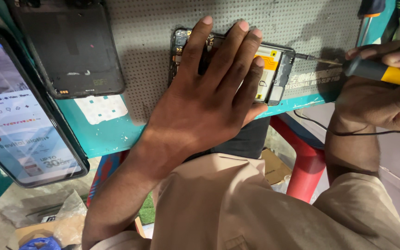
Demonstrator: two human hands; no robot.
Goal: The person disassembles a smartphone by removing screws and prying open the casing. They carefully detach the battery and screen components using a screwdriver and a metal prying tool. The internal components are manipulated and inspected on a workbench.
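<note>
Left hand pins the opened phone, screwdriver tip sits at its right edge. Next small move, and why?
Probably ease the screwdriver tip a little further left onto the opened phone frame. The right hand holds it nearly level, tip just at the phone's right edge, while the left hand lies flat over the phone, pinning it to the grey mat.

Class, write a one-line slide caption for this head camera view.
Left hand pins an opened phone on a grey mat; right hand aims a screwdriver at it.
</note>
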